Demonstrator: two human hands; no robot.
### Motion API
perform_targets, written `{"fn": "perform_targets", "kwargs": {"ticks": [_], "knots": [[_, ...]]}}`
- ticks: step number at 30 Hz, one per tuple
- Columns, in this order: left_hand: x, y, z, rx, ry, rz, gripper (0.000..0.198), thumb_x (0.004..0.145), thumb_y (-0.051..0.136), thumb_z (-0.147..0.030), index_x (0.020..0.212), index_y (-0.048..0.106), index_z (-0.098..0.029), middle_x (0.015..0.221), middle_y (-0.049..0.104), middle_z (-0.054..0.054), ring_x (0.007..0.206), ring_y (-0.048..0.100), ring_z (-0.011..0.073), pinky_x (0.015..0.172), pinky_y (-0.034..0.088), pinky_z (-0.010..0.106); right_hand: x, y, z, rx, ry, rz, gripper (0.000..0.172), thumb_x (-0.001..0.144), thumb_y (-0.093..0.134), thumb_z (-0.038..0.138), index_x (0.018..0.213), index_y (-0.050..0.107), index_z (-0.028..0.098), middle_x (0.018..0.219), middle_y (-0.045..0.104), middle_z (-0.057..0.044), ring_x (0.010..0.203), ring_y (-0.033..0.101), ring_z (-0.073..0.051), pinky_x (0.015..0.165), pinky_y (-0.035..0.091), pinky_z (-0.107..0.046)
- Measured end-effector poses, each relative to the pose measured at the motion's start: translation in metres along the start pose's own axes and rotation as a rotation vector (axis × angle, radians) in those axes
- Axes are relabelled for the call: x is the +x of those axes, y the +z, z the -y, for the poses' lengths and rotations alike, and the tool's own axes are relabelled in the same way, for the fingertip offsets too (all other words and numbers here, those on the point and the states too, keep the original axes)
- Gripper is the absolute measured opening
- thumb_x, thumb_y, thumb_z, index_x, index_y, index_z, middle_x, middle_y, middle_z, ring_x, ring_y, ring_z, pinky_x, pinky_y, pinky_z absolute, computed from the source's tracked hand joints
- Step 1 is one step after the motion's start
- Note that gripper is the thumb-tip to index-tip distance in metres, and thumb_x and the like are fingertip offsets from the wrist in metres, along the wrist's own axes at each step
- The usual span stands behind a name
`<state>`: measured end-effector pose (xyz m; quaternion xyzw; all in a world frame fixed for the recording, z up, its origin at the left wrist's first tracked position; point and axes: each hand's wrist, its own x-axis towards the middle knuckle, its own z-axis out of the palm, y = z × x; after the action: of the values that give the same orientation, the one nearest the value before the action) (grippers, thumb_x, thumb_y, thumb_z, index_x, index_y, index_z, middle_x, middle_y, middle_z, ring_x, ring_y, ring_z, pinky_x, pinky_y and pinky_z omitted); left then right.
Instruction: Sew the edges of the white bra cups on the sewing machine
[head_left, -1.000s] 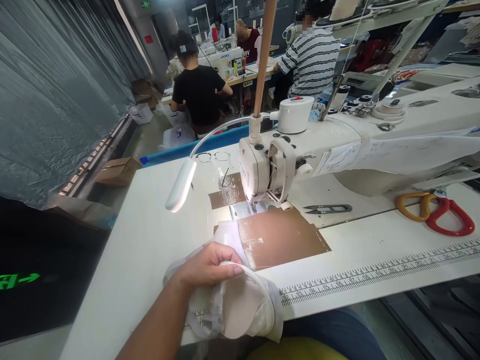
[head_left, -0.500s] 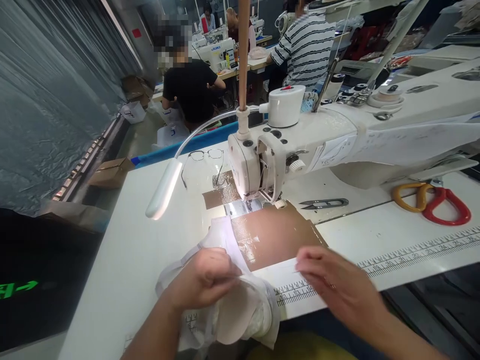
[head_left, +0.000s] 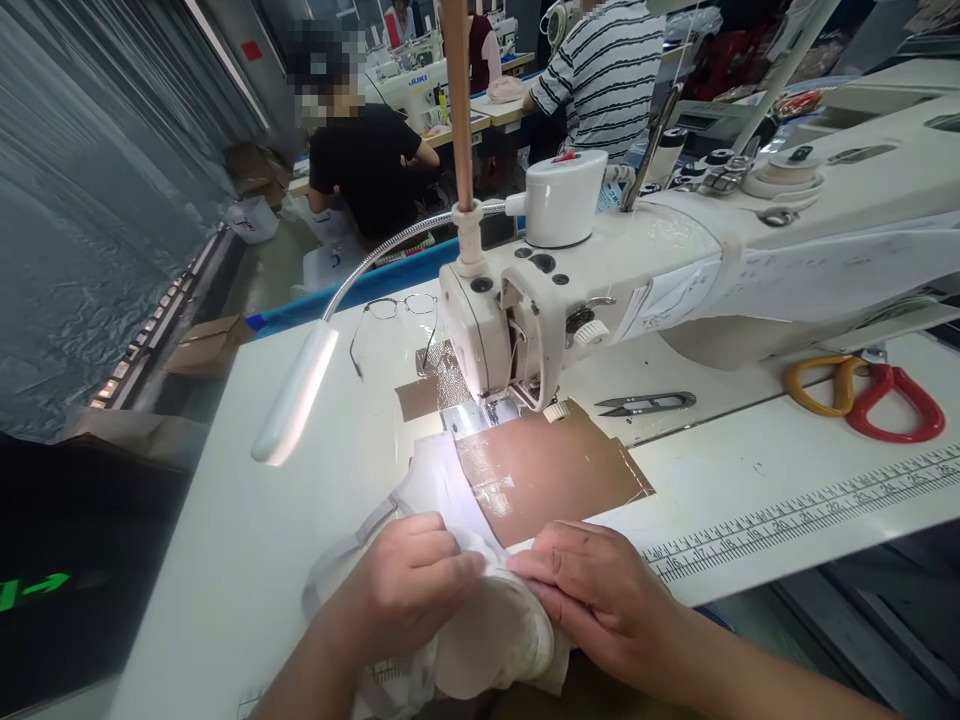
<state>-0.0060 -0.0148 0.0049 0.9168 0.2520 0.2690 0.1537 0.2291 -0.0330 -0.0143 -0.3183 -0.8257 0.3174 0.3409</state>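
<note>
A white bra (head_left: 480,635) with a pale padded cup lies over the front edge of the sewing table, its narrow upper part reaching toward the needle area. My left hand (head_left: 416,575) is closed on the fabric above the cup, fingers curled and thumb pressed in. Close beside it, my right hand (head_left: 581,585) pinches the bra's edge between thumb and fingers. Both hands hide the fabric at their fingertips. Ahead of them stands the white sewing machine (head_left: 499,320), with brown tape (head_left: 547,465) stuck on the bed before its needle.
Thread snips (head_left: 646,403) and scissors with yellow and red handles (head_left: 862,395) lie at the right, behind a ruler strip (head_left: 810,515). Eyeglasses (head_left: 394,308) rest behind a bent lamp (head_left: 296,395). Other people sit at machines beyond.
My right hand has moved left and in to the bra, closing on its edge. My left hand keeps its hold. The view has shifted slightly.
</note>
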Motion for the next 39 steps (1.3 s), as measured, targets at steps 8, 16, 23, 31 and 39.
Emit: {"fn": "perform_targets", "kwargs": {"ticks": [8,16,23,31,39], "knots": [[0.002,-0.001,-0.003,0.087,0.042,-0.047,0.029,0.079,0.055,-0.004,0.107,0.056,-0.013,0.06,0.059,0.003,0.053,0.044,0.0128,0.049,0.038,0.026,-0.001,-0.003,-0.002,-0.004,-0.045,0.017,0.024,0.088,0.047,0.014,0.109,0.056,0.022,0.077,0.06,-0.002,0.068,0.051,-0.014,0.061,0.038,-0.025],[0.003,-0.004,-0.008,0.134,0.051,-0.045,0.027,0.077,0.059,-0.004,0.103,0.056,-0.012,0.059,0.059,0.004,0.053,0.042,0.0132,0.049,0.035,0.026,0.013,-0.008,0.001,0.297,0.24,0.0,0.016,0.093,0.038,0.021,0.083,0.051,0.02,0.087,0.06,-0.002,0.078,0.056,-0.013,0.07,0.044,-0.023],[0.009,-0.007,-0.008,0.243,-0.041,0.026,0.009,0.084,0.05,-0.01,0.088,0.057,-0.013,0.054,0.051,0.001,0.05,0.036,0.0131,0.048,0.028,0.026,0.021,-0.005,0.0,0.127,0.206,0.02,0.017,0.092,0.035,0.021,0.084,0.05,0.019,0.074,0.058,0.0,0.066,0.053,-0.012,0.059,0.039,-0.022],[0.021,-0.027,-0.012,0.103,-0.205,0.18,0.014,0.089,0.046,-0.02,0.091,0.058,-0.015,0.063,0.054,0.002,0.056,0.042,0.0139,0.051,0.032,0.025,0.042,-0.019,0.002,0.21,0.256,0.031,0.017,0.092,0.038,0.021,0.081,0.049,0.019,0.07,0.055,0.002,0.062,0.05,-0.011,0.058,0.039,-0.02],[0.014,-0.035,0.0,0.257,-0.053,0.113,0.022,0.084,0.046,-0.005,0.103,0.058,-0.009,0.06,0.049,0.002,0.055,0.036,0.0138,0.049,0.027,0.026,0.053,-0.019,0.001,0.161,0.133,-0.007,0.015,0.092,0.039,0.02,0.086,0.053,0.019,0.076,0.061,0.0,0.067,0.055,-0.011,0.063,0.042,-0.022]]}}
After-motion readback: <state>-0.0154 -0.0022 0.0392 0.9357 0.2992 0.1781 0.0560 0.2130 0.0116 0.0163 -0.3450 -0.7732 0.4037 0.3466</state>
